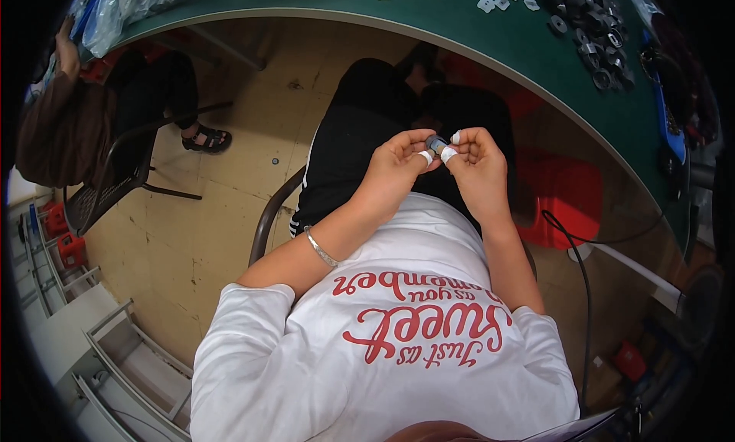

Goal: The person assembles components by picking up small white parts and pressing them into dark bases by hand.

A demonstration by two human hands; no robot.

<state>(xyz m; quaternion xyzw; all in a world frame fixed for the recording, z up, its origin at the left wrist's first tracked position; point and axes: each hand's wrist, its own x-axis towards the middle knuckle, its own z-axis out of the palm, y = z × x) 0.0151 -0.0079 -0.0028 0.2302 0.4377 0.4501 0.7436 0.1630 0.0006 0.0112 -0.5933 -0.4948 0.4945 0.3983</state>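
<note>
One small part (pixel 436 143) is above my lap (pixel 348 116), and one heap of dark pieces (pixel 601 40) lies on the green table (pixel 344 1). The part looks dark and roundish, its finer detail too small to tell. My left hand (pixel 398 163) and right hand (pixel 481 166) pinch it narrowly from either side.

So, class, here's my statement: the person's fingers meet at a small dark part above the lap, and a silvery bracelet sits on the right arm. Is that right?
Not quite: the head view shows the silvery bracelet on the left arm, not the right. The fingers do meet at the small dark part above the lap.
</note>
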